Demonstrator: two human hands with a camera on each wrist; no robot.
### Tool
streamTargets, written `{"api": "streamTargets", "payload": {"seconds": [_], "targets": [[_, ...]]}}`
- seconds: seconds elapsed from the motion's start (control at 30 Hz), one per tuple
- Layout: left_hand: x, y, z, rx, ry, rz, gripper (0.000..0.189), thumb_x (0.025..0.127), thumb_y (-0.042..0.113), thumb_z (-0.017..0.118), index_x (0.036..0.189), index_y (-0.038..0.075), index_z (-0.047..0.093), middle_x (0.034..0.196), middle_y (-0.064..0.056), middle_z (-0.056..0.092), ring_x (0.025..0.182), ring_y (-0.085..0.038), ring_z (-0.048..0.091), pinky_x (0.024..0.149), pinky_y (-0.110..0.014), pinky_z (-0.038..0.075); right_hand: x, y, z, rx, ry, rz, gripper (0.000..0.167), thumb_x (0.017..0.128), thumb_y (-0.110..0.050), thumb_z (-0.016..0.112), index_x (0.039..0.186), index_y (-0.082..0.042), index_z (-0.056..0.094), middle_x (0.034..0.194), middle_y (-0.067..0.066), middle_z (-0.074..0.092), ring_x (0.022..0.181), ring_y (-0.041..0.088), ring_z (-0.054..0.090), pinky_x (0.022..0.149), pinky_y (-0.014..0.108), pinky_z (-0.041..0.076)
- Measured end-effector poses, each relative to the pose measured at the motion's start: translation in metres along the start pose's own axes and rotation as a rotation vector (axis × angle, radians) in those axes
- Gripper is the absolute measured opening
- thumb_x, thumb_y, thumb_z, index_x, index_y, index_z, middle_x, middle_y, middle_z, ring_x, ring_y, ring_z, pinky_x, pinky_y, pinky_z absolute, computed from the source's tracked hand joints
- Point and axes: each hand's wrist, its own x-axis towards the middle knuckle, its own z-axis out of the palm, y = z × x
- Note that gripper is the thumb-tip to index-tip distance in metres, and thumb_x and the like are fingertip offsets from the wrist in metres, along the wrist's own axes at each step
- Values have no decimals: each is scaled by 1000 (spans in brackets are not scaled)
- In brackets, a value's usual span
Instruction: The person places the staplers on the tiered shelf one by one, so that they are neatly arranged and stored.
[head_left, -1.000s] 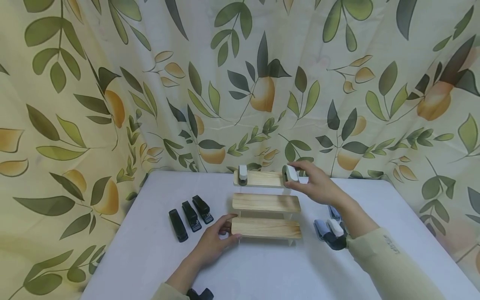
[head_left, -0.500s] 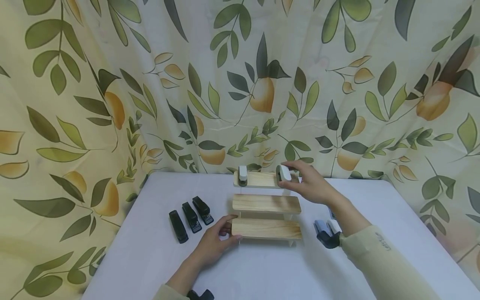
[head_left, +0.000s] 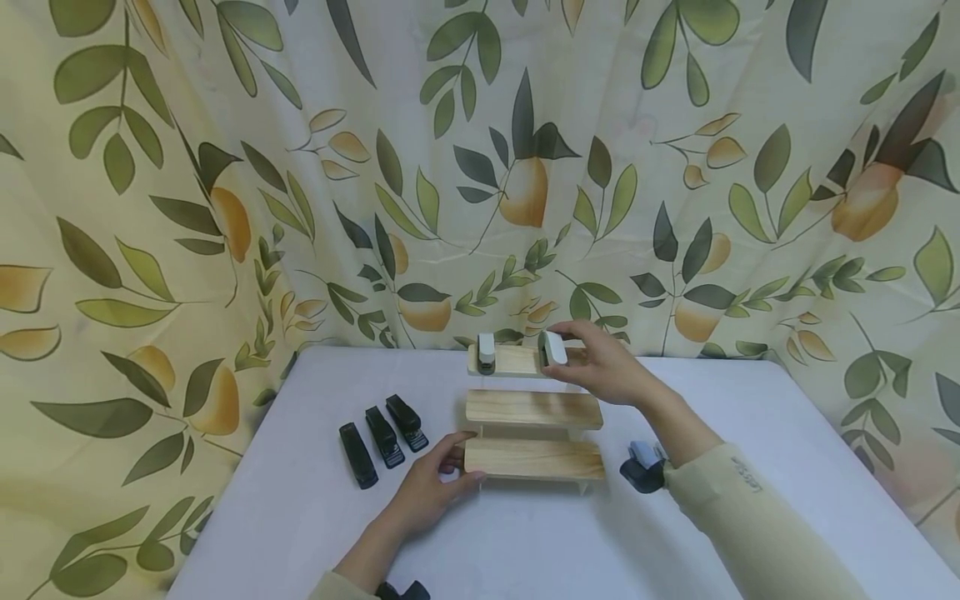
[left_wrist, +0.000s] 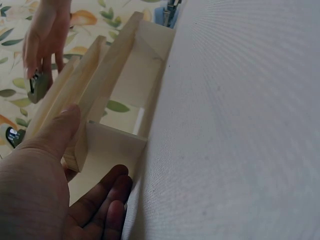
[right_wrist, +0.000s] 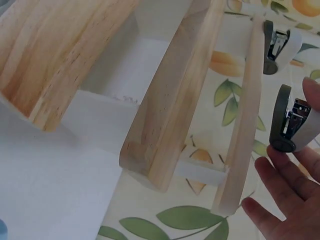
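I count five staplers plus one three-tier wooden stand (head_left: pixel 534 408) on the table (head_left: pixel 525 542). Right hand (head_left: pixel 600 367) pinches one white-topped stapler (head_left: pixel 556 347) at the top tier (can't tell if it touches wood). Second white-topped stapler (head_left: pixel 486 350) stands at that tier's left end. Left hand (head_left: pixel 431 483) grips the lowest tier's left end. Three black staplers (head_left: pixel 385 436) sit left of the stand, side by side, apart.

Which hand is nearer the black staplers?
Left. The left hand holds the left end of the bottom shelf, beside the black staplers; the right hand is farther, holding a white stapler at the top shelf.
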Motion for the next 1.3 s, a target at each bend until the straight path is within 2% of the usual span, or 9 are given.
{"api": "streamTargets", "payload": {"seconds": [0.17,0.43,0.63,1.03,1.3], "targets": [[0,1,0,0,2,-1,67,88,64,72,148,45,48,123,10,66,115,-13,58,105,-45,48,3,-3,4,20,-7,-10,64,90,-31,83,143,-11,54,142,14,56,137,39,51,115,67,38],[0,2,1,-2,0,0,70,87,65,72,149,44,47,123,11,65,115,-13,58,105,-45,47,9,-5,11,50,-11,-48,64,89,-25,84,143,-9,53,143,12,57,131,37,58,111,56,48],[0,2,0,2,2,-1,70,87,64,72,149,43,47,123,11,65,115,-13,58,106,-45,48,11,-9,13,10,-16,-25,70,89,-32,84,146,-8,51,145,12,57,135,39,56,114,60,43],[-1,2,0,20,2,4,68,89,63,71,149,43,47,122,10,67,113,-13,59,103,-44,49,17,-12,21,20,-24,8,72,89,-38,82,147,-8,51,141,11,60,134,33,57,113,57,45],[-1,3,0,4,-2,-6,69,88,63,72,149,43,48,123,10,66,115,-14,59,105,-46,48,22,-11,24,58,-26,6,69,90,-34,82,145,-5,51,138,13,60,132,34,58,113,53,47]]}}
